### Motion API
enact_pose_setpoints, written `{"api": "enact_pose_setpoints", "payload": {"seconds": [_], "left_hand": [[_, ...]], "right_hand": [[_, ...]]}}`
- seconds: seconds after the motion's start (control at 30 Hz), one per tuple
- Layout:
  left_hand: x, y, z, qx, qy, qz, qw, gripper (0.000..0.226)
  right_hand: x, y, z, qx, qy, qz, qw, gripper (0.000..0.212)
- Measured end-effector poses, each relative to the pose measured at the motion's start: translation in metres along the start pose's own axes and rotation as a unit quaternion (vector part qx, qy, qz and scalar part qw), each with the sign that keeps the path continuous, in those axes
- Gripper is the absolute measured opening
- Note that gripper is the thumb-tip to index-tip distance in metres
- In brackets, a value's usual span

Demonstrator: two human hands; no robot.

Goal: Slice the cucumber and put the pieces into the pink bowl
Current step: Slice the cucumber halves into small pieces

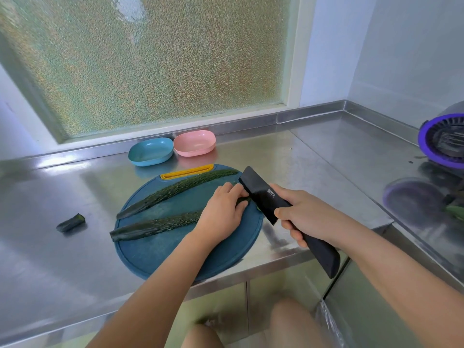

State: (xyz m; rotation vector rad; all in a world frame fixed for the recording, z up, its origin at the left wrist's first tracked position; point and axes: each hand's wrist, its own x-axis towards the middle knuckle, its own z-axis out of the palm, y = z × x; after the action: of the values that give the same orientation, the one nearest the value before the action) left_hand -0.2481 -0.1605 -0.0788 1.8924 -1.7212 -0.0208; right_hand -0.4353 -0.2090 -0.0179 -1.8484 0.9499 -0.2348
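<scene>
- The round blue cutting board (155, 252) lies on a steel counter (301, 151), close to its front edge.
- Two long cucumber halves lie on the board, running from about 8 o'clock to 2 o'clock: the far cucumber half (175, 190) and the near cucumber half (155, 226), apart from each other.
- The left hand (222, 209) covers the near half's 3 o'clock end, fingers curled down over it.
- The right hand (301, 214) wraps the handle of a black knife (263, 194); the blade stands just beside the left fingertips.
- The pink bowl (194, 153) sits at 12 o'clock from the board, touching a blue bowl (150, 160) at 11 o'clock.
- A cut cucumber end (70, 223) lies on the counter at 9 o'clock, well apart from the board.
</scene>
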Motion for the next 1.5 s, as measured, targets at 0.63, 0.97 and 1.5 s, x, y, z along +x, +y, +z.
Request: {"api": "enact_pose_setpoints", "payload": {"seconds": [0.63,0.97,1.5], "left_hand": [[0.001,-0.003,0.004,0.001,0.024,0.003,1.000,0.015],[-0.001,0.002,-0.002,-0.022,0.007,-0.027,0.999,0.018],[0.040,0.024,-0.009,0.075,-0.124,-0.203,0.968,0.068]], "right_hand": [[0.001,0.008,0.043,-0.065,0.054,-0.007,0.996,0.065],[0.011,-0.011,-0.004,-0.065,0.032,-0.061,0.995,0.065],[0.027,-0.022,-0.037,-0.027,0.016,-0.103,0.994,0.065]]}}
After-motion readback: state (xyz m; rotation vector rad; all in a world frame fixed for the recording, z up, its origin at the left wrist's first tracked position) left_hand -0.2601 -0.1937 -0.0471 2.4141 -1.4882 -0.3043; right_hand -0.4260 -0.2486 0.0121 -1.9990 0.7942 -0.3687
